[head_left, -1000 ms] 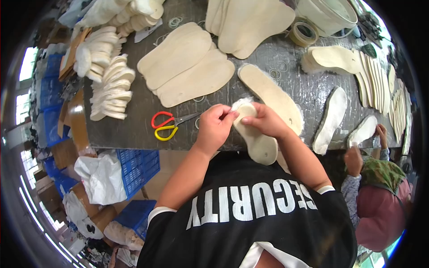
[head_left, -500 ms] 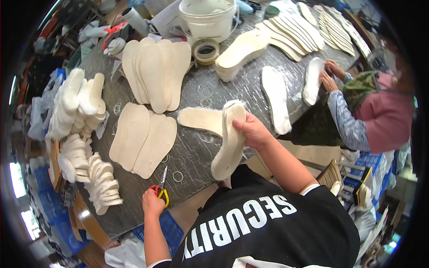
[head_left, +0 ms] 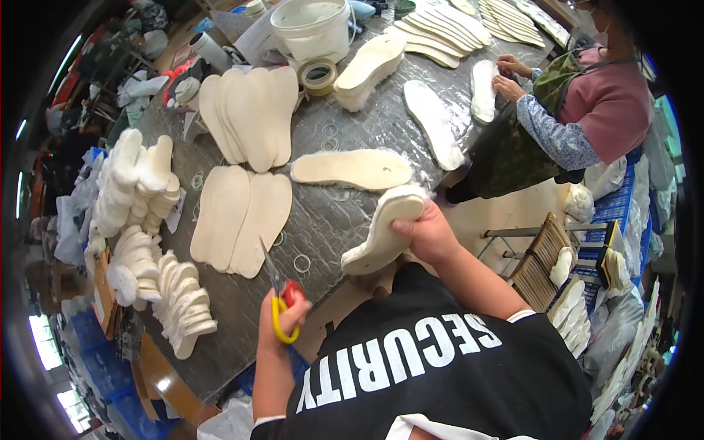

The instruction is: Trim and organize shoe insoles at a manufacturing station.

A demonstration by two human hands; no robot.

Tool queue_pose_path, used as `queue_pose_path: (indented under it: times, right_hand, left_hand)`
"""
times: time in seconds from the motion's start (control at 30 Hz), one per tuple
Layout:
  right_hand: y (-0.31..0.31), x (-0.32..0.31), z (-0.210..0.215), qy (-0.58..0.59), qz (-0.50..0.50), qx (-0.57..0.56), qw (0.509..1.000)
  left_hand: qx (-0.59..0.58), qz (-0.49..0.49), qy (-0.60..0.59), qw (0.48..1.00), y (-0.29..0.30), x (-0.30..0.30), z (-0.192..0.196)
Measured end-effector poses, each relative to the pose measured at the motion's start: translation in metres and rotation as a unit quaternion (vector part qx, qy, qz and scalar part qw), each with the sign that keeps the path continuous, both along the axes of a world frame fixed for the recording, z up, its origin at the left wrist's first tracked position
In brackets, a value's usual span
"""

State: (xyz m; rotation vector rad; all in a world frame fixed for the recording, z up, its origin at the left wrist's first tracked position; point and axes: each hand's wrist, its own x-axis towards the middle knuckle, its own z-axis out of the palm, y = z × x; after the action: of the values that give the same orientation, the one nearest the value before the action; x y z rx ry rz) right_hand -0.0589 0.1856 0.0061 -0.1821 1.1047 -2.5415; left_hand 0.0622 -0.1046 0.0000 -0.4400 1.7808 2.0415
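Note:
My left hand (head_left: pixel 288 314) is closed on a pair of scissors (head_left: pixel 276 312) with red and yellow handles, blades pointing up over the table edge. In my right hand (head_left: pixel 433 233) I grip a thick cream insole (head_left: pixel 375 233) with a fluffy edge, thumb on its upper face. Whether it is one piece or a stacked pair I cannot tell. Another fleecy insole (head_left: pixel 352 169) lies flat on the table just beyond it. A group of flat cream insoles (head_left: pixel 213 216) is nearest the scissors, with a pale rubber band (head_left: pixel 301 262) beside it.
On the grey plastic-covered table (head_left: pixel 330 220) are fanned insoles (head_left: pixel 253 117), a white bucket (head_left: pixel 312 33) and a tape roll (head_left: pixel 318 75). Fluffy insole stacks (head_left: pixel 183 304) line the left edge. Across to the right, a co-worker (head_left: pixel 587 125) handles a white insole (head_left: pixel 483 92). A wicker-seated chair (head_left: pixel 539 257) stands at right.
My left hand has lifted the scissors up and rightward. The insole in my right hand has tilted from near upright to a slant and moved off the one lying behind it.

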Motion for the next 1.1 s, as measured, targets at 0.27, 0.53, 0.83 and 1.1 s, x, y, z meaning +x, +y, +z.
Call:
queue_pose_path:
  times: [0.27,0.53,0.83,1.1]
  right_hand:
    - [0.002,0.032,0.040,0.529,-0.028,0.292,0.796]
    - [0.037,0.021,0.039,0.643,-0.127,0.230,0.720]
    - [0.075,0.003,0.035,0.431,-0.020,0.260,0.864]
    - [0.065,0.003,0.034,0.175,0.205,0.231,0.935]
  left_hand:
    - [0.059,0.009,0.109,0.992,0.079,-0.050,0.075]
    - [-0.519,0.030,0.056,0.853,0.013,-0.063,-0.032]
    - [-0.448,0.011,0.172,0.877,0.055,-0.069,0.009]
    - [0.018,-0.106,0.151,0.983,0.160,-0.068,0.093]
